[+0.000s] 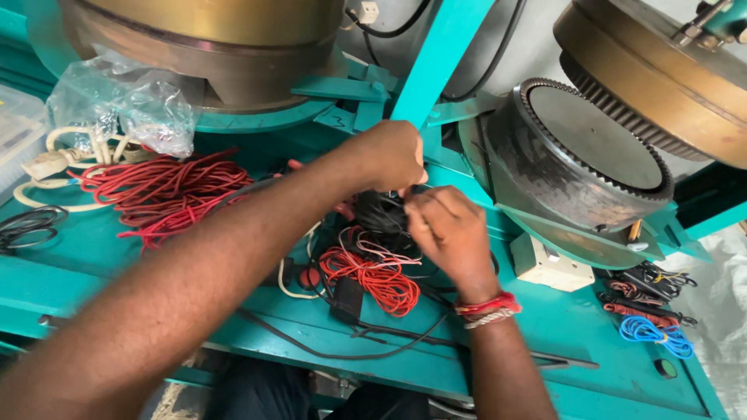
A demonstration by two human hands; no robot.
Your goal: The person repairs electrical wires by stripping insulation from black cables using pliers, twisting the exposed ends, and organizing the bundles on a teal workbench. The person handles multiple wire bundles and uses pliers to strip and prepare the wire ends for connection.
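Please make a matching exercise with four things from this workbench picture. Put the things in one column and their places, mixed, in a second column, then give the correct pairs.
Things:
1. blue wire bundle
2. clear plastic bag
3. toothed metal disc
4. black wire bundle

Places:
A. between the left hand and right hand
B. far left, above the red wires
C. bottom right corner of the bench
D. upper right, tilted

Pairs: 1-C, 2-B, 3-D, 4-A
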